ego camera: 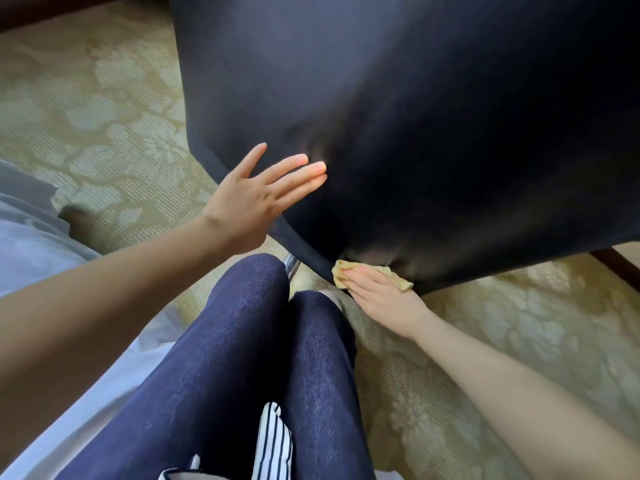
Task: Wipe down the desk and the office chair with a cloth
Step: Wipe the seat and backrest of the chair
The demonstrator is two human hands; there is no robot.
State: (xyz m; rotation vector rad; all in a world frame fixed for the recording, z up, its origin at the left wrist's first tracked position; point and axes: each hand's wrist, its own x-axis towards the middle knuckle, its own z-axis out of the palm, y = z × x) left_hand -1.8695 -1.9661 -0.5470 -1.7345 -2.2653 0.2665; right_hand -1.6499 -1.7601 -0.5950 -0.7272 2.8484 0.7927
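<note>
The office chair's black fabric back (415,116) fills the upper middle and right of the head view, seen from behind. My left hand (256,199) lies flat against its left edge with fingers straight and spread. At the lower edge of the black fabric, my right hand (381,292) presses a small yellow cloth (349,271) against the chair with straight fingers. Most of the cloth is hidden under that hand. The desk is not visible.
A green patterned carpet (104,109) covers the floor all round. A chrome chair part (292,266) shows below the fabric, close to my knees in dark blue trousers (242,358). White bedding (31,237) lies at the left. A dark wooden edge (616,268) runs at the right.
</note>
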